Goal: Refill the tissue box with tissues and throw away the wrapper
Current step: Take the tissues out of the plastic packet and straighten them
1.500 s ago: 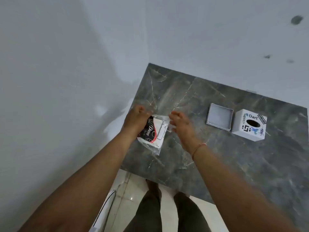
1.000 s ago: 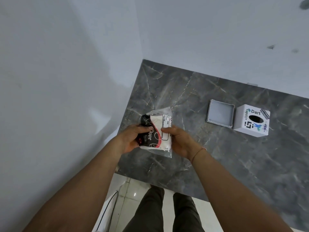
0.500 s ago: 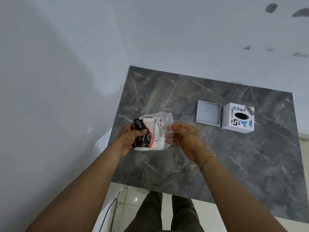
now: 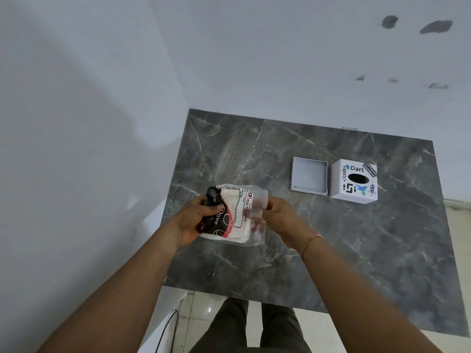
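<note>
The left hand (image 4: 196, 220) has its fingers (image 4: 212, 208) curled tight around the dark printed end of the tissue pack (image 4: 230, 215), the thumb pressed across the black part of the print. The right hand (image 4: 281, 217) faces it from the other side, its fingers (image 4: 270, 205) pinched on the loose clear end of the wrapper (image 4: 257, 220), which stands out past the white tissues as an empty, see-through flap. Between the two grips the pack is held up off the desk (image 4: 356, 250), tilted, with the label side up; "BIG" and part of a longer word can be read on it. A thin band (image 4: 311, 239) circles the right wrist.

Beyond the right fingers, well apart from them and farther back on the grey marble-patterned desk, lies a shallow grey lid (image 4: 309, 178), open side up. Just beside it, on the side away from the hands, stands the white tissue box (image 4: 353, 183), with a dark oval slot in its top and stickers reading "Dart" and "code". Whether lid and box touch cannot be told.

Below the forearms, past the near desk edge, the person's dark trousers (image 4: 254, 327) show over a pale tiled floor (image 4: 201, 307).
</note>
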